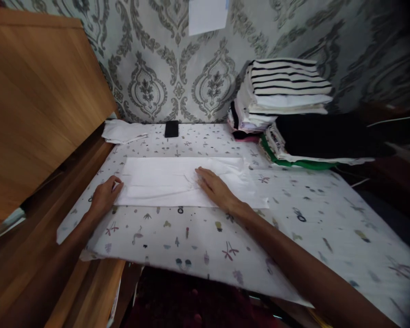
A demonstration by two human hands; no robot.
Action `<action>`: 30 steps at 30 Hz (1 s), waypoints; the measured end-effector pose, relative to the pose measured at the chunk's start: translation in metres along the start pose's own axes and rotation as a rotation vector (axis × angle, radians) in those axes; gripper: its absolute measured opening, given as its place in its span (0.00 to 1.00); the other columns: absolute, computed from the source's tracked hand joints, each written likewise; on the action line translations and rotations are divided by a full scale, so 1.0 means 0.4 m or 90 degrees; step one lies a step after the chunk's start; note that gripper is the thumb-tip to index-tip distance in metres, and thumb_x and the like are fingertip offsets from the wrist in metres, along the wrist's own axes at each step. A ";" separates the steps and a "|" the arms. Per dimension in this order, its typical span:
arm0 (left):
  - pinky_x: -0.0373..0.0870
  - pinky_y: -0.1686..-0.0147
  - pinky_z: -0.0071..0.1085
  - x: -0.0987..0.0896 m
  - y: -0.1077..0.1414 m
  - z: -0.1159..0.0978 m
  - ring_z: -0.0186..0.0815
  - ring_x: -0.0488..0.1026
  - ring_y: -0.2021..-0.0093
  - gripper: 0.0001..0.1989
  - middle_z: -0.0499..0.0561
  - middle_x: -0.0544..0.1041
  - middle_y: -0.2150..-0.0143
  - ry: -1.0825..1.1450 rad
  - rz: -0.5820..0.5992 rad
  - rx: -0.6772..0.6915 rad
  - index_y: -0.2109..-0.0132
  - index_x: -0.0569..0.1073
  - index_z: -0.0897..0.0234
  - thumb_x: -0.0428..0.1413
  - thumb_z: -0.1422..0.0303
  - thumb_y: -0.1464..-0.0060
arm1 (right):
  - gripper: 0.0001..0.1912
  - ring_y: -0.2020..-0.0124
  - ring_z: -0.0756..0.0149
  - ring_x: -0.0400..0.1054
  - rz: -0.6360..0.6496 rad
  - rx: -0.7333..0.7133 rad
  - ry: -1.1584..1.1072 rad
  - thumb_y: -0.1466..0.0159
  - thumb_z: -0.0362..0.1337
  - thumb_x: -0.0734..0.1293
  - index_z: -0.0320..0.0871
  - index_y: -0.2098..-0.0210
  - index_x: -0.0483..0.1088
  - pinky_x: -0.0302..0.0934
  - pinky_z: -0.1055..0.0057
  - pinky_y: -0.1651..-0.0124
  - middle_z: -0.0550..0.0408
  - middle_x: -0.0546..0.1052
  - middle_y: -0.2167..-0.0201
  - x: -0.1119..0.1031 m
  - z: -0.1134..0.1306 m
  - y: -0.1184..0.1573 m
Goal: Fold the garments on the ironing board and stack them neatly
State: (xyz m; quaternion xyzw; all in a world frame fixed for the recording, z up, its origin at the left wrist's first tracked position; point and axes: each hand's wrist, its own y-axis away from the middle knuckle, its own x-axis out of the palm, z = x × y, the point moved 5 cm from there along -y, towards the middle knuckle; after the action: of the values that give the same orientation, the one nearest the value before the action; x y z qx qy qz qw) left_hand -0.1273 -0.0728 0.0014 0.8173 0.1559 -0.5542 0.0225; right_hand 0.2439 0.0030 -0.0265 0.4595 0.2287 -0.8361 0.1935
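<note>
A white cloth [157, 175], folded into a long flat strip, lies across the patterned table cover [198, 241]. At its left end is my left hand [106, 193], with thumb and fingertips curled together at the cloth's edge. My right hand [213, 186] rests flat on the cloth, right of its middle, fingers stretched out and pointing left. Some wrinkles show around the right fingertips and toward the cloth's right end.
Stacks of folded clothes, one topped by striped fabric [287, 77] and one by black fabric [321, 136], stand at the back right. A black phone [171, 129] and a small white cloth [123, 132] lie at the back. Wooden furniture [44, 95] borders the left.
</note>
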 end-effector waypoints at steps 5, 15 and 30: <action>0.54 0.71 0.31 0.010 -0.001 0.000 0.40 0.66 0.73 0.15 0.46 0.65 0.78 -0.073 -0.010 -0.005 0.59 0.71 0.58 0.45 0.55 0.42 | 0.24 0.38 0.48 0.61 -0.024 0.067 0.065 0.31 0.40 0.59 0.39 0.37 0.64 0.59 0.52 0.38 0.39 0.67 0.38 -0.015 -0.030 -0.070; 0.55 0.70 0.30 0.014 -0.007 0.021 0.37 0.64 0.74 0.14 0.43 0.63 0.78 0.019 -0.021 0.035 0.58 0.71 0.59 0.48 0.56 0.42 | 0.10 0.52 0.52 0.67 -0.107 -0.033 0.021 0.36 0.35 0.60 0.43 0.60 0.71 0.60 0.57 0.51 0.45 0.76 0.56 0.011 -0.036 -0.107; 0.63 0.69 0.29 0.001 -0.029 0.087 0.35 0.67 0.71 0.17 0.45 0.72 0.72 0.176 0.010 0.037 0.61 0.73 0.59 0.54 0.52 0.53 | 0.20 0.41 0.50 0.64 -0.187 0.048 0.032 0.32 0.34 0.56 0.43 0.45 0.70 0.60 0.51 0.39 0.43 0.73 0.43 -0.050 -0.117 -0.044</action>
State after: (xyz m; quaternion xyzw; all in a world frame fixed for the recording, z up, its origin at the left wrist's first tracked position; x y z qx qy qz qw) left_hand -0.1615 -0.0689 -0.0108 0.8874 0.1352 -0.4403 -0.0189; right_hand 0.2764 0.0461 -0.0280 0.4489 0.2671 -0.8515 0.0459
